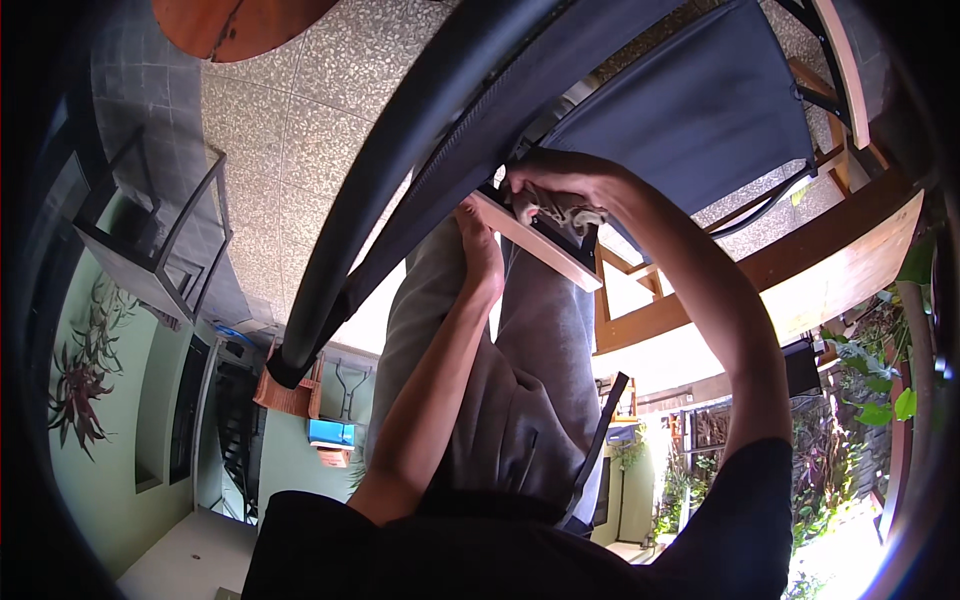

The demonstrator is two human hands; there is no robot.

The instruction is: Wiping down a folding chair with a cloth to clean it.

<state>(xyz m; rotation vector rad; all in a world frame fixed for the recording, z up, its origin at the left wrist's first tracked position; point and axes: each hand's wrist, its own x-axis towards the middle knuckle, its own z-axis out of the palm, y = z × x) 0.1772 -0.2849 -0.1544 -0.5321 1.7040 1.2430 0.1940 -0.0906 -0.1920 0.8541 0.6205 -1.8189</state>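
Across my lap leans a chair with a black tubular frame (pixel 345 190), dark fabric (pixel 690 100) and a pale wooden armrest (pixel 540 245). At the near end of that armrest, my left hand (pixel 480 250) grips the wood, its fingers partly hidden behind the edge. My right hand (pixel 555 178) reaches over from the right and is closed on a crumpled greyish cloth (pixel 565 212). The cloth lies against the chair's frame just beside the armrest. My right fingertips are partly hidden by the frame and the cloth.
A curved wooden bench or table (pixel 760 270) stands to the right, close by my right forearm. At the upper left is a round reddish wooden top (pixel 235 22). Further left stands a black-framed table (pixel 150 250), with a brown chair (pixel 290 390) and a blue box (pixel 330 433) lower down.
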